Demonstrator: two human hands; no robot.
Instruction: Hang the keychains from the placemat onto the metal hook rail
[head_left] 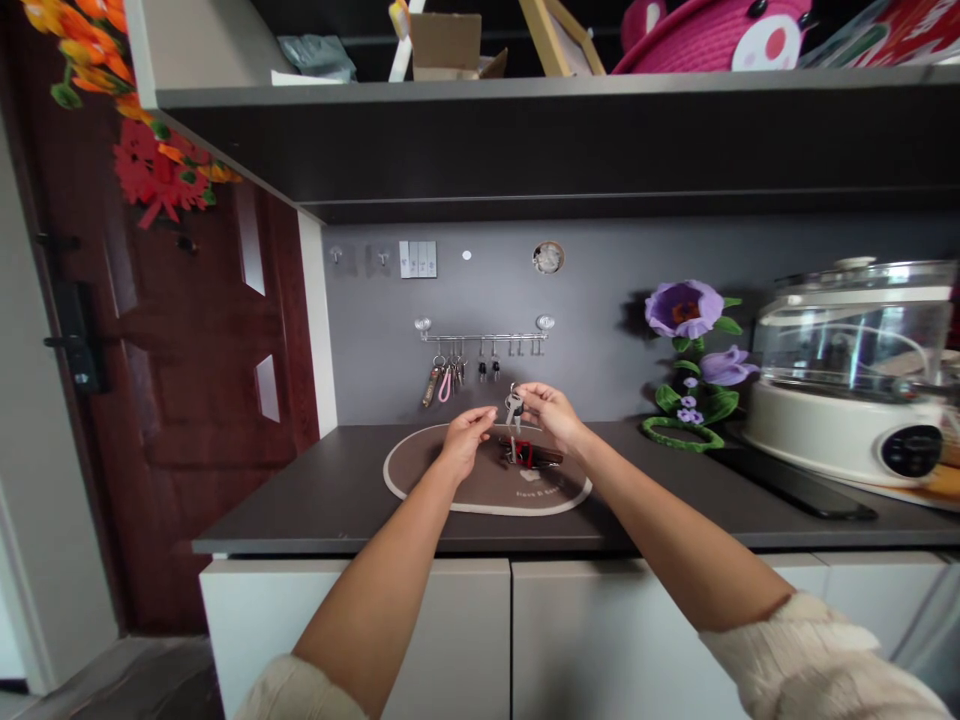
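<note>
My right hand (550, 412) pinches the ring of a small bunch of keys (514, 408) in the air above the counter. The keys dangle from its fingertips. Just left of them is my left hand (470, 436), thumb and fingers pressed together; whether something tiny is between them I cannot make out. Below the hands, a red and dark key holder (531, 456) with metal parts lies on a brown oval mat (420, 480) with a pale rim. Behind, a wall-mounted hook rail (484, 337) carries several keys and a pink strap (445, 384).
The mat rests on a dark counter (300, 510) above white cabinets. Purple artificial flowers (684, 308), a black flat slab (802, 485) and a white appliance with a clear top (825, 420) stand to the right. A dark shelf (555, 150) overhangs. At left is a red-brown door (195, 400).
</note>
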